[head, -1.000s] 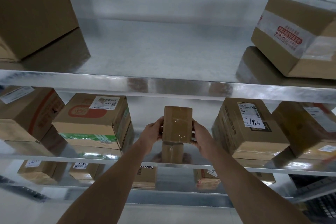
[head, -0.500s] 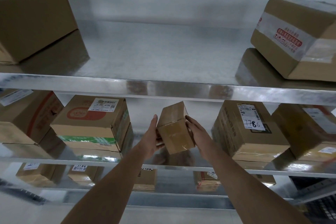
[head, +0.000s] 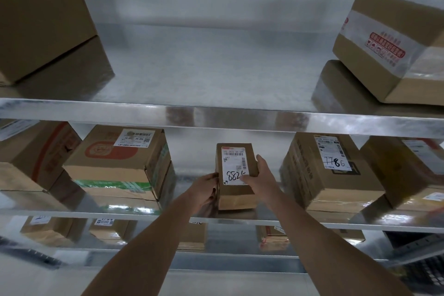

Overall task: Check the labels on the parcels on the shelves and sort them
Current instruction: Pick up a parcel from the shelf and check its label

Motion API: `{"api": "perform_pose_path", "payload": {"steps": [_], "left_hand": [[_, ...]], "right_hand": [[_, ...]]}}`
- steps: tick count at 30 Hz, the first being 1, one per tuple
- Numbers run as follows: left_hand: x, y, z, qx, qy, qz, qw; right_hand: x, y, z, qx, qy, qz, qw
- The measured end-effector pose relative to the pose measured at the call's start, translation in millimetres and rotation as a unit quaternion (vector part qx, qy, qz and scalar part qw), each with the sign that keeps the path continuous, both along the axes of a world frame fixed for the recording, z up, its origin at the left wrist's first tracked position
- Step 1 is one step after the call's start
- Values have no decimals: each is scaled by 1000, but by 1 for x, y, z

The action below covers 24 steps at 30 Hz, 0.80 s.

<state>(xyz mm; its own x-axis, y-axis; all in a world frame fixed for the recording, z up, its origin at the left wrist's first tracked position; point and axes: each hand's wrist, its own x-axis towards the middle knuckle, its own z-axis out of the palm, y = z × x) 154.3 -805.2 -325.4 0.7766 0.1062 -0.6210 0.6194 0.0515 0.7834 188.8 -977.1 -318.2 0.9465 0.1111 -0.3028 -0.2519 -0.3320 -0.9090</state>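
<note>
A small brown parcel point(head: 236, 176) stands on the middle shelf point(head: 72, 209), its white label facing up with "882" handwritten on it. My left hand point(head: 206, 190) grips its left side near the bottom. My right hand point(head: 258, 175) holds its right edge, thumb lying over the lower right corner of the label. The last digit of the number is covered by that thumb.
A labelled box point(head: 120, 161) sits left of the parcel and a box marked "7786" point(head: 329, 170) sits right. Large boxes occupy the top shelf's left point(head: 40, 26) and right point(head: 394, 48) ends. More small parcels lie on the lowest shelf.
The parcel has been turned from a plain taped face, through a tilt, to label side up and now rests on the middle shelf. Both hands stayed on it.
</note>
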Motion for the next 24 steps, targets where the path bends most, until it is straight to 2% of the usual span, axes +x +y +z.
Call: {"api": "perform_pose_path", "payload": {"steps": [5,10,18,24], "left_hand": [[11,-7,-3,-18,33,22,999],[16,-5,1,87,12,-64,994],[25,0,-9,116,37,-59,991],[28,-1,-14,123,39,-52,990]], "right_hand": [[4,3,-15,-46,5,-1,999],[8,4,-20,-60,30,17,998],[16,-2,-20,-37,143,-14,989],[19,-4,-23,-35,158,-4,987]]}}
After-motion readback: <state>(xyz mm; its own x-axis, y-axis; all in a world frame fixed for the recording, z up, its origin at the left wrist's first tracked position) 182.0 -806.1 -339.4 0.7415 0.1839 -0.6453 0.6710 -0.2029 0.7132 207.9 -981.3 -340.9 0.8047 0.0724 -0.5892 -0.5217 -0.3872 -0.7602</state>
